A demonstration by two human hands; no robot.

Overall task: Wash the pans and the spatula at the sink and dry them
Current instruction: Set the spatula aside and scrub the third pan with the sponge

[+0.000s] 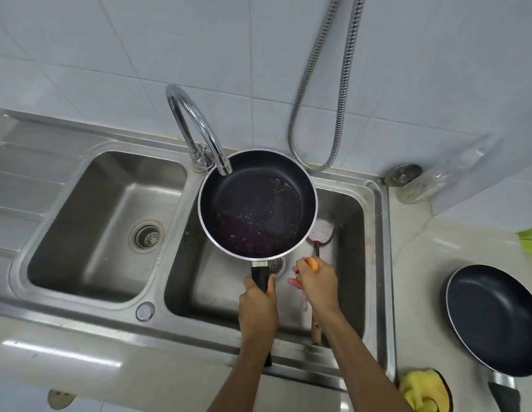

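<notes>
Black pan (257,203) under the faucet (196,126): left hand (257,304) grips its handle, right hand (315,281) clutches an orange sponge (312,264). Scrubbing looks next, needing sponge against the wet pan base.

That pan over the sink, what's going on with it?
A person is washing up. The left hand holds a dark pan by its handle above the right sink basin, just under the faucet; a little water sits in the pan. The right hand grips something orange, probably a sponge. A spatula lies in the basin below. A second pan waits on the counter to the right, near a yellow cloth.
</notes>
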